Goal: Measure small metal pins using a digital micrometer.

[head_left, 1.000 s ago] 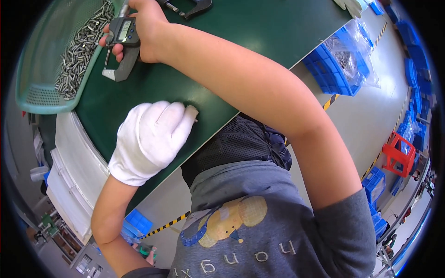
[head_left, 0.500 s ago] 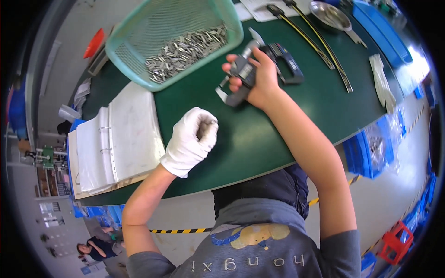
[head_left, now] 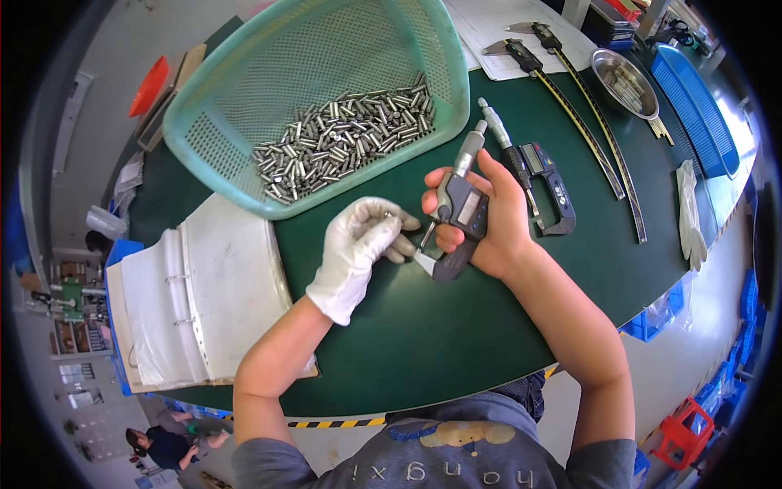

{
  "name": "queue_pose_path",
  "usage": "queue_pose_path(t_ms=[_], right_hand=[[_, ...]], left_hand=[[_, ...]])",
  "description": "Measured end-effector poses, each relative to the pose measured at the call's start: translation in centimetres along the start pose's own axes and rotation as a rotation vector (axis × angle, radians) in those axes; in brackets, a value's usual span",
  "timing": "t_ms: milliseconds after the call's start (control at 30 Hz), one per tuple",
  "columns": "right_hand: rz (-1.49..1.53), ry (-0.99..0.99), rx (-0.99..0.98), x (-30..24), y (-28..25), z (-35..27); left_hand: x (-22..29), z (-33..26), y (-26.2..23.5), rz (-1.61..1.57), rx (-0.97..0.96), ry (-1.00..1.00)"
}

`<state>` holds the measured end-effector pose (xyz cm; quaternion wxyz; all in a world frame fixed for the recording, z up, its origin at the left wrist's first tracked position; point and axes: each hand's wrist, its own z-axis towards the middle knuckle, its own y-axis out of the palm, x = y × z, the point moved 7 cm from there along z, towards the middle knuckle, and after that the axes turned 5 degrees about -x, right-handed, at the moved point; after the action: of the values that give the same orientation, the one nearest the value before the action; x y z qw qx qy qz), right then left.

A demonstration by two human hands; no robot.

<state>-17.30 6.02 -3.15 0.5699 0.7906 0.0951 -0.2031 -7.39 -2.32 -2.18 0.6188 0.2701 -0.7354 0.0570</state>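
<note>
My left hand (head_left: 358,248), in a white glove, has its fingertips pinched together, with the shiny end of a small metal pin (head_left: 388,215) showing between them. Bare and wrapped round a digital micrometer (head_left: 460,213), my right hand (head_left: 501,216) keeps the tool tilted, spindle barrel pointing up and away. The micrometer's open jaws lie just right of the gloved fingertips; whether the pin touches them I cannot tell. A second digital micrometer (head_left: 538,175) lies on the green table, right of my right hand.
A light green plastic basket (head_left: 244,191) of metal pins stands beyond my hands. An open ring binder (head_left: 232,285) lies at left. Right are two calipers (head_left: 582,134), a metal bowl (head_left: 643,95), a blue tray (head_left: 692,114) and a white glove (head_left: 690,216).
My gloved hand has turned from a loose curl to a fingertip pinch beside the micrometer jaws. The micrometer in my right hand has swung more upright. The whole view has shifted.
</note>
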Motion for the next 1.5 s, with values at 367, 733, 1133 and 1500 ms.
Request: queue_pose_path(t_ms=[367,733,1133,1500], right_hand=[[-0.002,0.040,-0.041,0.5,0.2,-0.6],[-0.005,-0.005,-0.052,0.6,0.1,-0.9],[-0.033,-0.009,-0.061,0.6,0.3,-0.8],[-0.066,-0.040,-0.019,0.5,0.3,-0.9]], left_hand=[[3.2,-2.2,3.3,1.053,-0.048,0.662],[3.3,-3.1,3.3,1.087,-0.034,0.726],[3.3,-3.4,3.9,1.269,-0.086,0.750],[3.4,-3.6,4.0,1.319,-0.083,0.796]])
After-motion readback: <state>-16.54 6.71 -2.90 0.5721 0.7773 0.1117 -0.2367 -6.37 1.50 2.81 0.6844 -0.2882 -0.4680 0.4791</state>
